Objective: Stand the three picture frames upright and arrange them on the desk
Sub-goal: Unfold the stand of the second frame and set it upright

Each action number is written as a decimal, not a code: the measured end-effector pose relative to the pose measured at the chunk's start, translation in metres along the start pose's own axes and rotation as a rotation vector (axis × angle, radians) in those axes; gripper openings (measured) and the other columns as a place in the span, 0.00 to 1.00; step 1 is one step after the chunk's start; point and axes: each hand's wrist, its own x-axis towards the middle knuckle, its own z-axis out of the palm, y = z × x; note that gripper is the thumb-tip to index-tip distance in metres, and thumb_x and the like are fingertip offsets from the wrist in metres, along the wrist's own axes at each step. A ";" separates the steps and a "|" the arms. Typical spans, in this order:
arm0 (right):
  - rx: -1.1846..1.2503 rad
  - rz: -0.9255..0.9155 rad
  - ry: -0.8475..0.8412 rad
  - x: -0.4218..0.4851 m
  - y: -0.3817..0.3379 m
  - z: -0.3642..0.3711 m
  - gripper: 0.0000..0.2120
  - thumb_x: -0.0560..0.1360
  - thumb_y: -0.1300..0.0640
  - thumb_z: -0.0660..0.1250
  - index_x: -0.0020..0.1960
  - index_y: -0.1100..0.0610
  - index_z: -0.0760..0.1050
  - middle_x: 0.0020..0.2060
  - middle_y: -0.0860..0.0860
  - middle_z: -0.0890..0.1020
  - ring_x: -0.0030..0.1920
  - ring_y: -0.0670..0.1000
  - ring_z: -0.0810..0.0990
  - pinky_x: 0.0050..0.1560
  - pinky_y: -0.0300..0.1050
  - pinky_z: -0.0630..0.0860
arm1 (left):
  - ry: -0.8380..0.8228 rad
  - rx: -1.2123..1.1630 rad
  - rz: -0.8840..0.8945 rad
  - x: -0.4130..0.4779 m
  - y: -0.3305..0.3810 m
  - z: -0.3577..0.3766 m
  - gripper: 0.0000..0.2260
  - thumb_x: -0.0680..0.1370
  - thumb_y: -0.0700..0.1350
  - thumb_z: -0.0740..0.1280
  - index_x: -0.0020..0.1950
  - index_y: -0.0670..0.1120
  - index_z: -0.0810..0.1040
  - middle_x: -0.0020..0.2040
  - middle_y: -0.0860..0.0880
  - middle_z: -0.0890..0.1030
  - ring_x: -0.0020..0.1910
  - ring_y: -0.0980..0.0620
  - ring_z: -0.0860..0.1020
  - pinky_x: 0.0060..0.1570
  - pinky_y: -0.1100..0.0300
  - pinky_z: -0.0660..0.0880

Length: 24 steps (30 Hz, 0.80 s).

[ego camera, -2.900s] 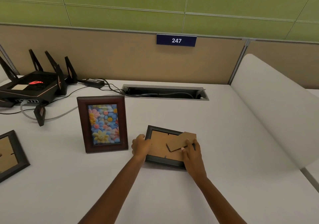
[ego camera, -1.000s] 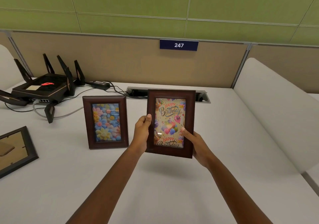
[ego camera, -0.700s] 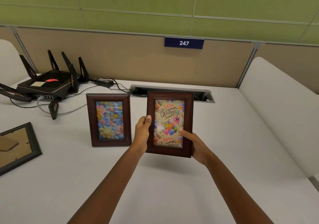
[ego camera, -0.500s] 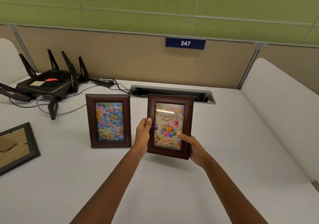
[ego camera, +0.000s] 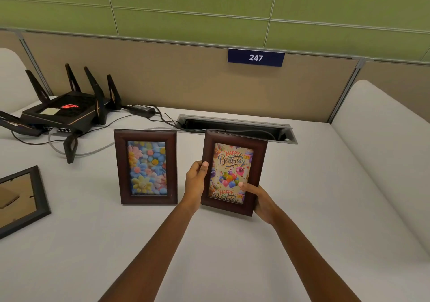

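Observation:
A dark wooden frame with a flower picture (ego camera: 147, 167) stands upright on the white desk (ego camera: 314, 197). To its right I hold a second dark frame with a "Happy Birthday" picture (ego camera: 233, 171) upright, slightly tilted, its lower edge at or just above the desk. My left hand (ego camera: 196, 180) grips its left side, thumb on the front. My right hand (ego camera: 260, 200) grips its lower right corner. A third frame (ego camera: 21, 200) lies face down at the left edge, its brown backing showing.
A black router with several antennas (ego camera: 65, 113) and its cables sit at the back left. A cable slot (ego camera: 235, 127) runs along the back behind the frames. A tan partition with a "247" plate (ego camera: 256, 57) backs the desk. A white curved divider (ego camera: 384, 152) bounds the right side.
The birthday frame, face down on the desk 2.9 s ago, has been lifted and turned upright in both hands. Over the last second it has lowered slightly toward the desk beside the flower frame.

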 end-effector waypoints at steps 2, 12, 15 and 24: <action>-0.006 0.006 -0.001 0.003 0.002 -0.001 0.14 0.64 0.55 0.68 0.50 0.47 0.75 0.43 0.45 0.85 0.45 0.48 0.84 0.43 0.39 0.82 | 0.003 0.023 0.009 0.002 -0.004 -0.001 0.13 0.81 0.45 0.54 0.57 0.37 0.71 0.51 0.45 0.76 0.42 0.59 0.74 0.31 0.80 0.72; -0.033 -0.011 0.005 0.008 0.005 -0.009 0.13 0.63 0.54 0.69 0.48 0.48 0.76 0.40 0.42 0.87 0.43 0.44 0.85 0.37 0.36 0.81 | 0.000 0.019 0.019 -0.004 -0.010 0.003 0.15 0.81 0.44 0.55 0.60 0.35 0.70 0.55 0.40 0.77 0.43 0.57 0.75 0.32 0.79 0.74; -0.123 -0.010 0.037 0.006 0.004 -0.011 0.13 0.69 0.57 0.68 0.53 0.49 0.75 0.44 0.44 0.85 0.46 0.47 0.84 0.41 0.38 0.82 | 0.012 0.028 0.012 -0.008 -0.007 0.002 0.15 0.81 0.44 0.55 0.60 0.35 0.70 0.59 0.36 0.77 0.46 0.55 0.76 0.33 0.79 0.74; -0.578 -0.253 0.337 -0.021 -0.027 -0.020 0.27 0.75 0.49 0.61 0.71 0.52 0.58 0.71 0.54 0.66 0.70 0.55 0.66 0.67 0.53 0.65 | 0.214 0.512 0.371 -0.030 0.005 0.000 0.24 0.78 0.44 0.61 0.72 0.42 0.60 0.72 0.41 0.65 0.71 0.45 0.64 0.67 0.53 0.66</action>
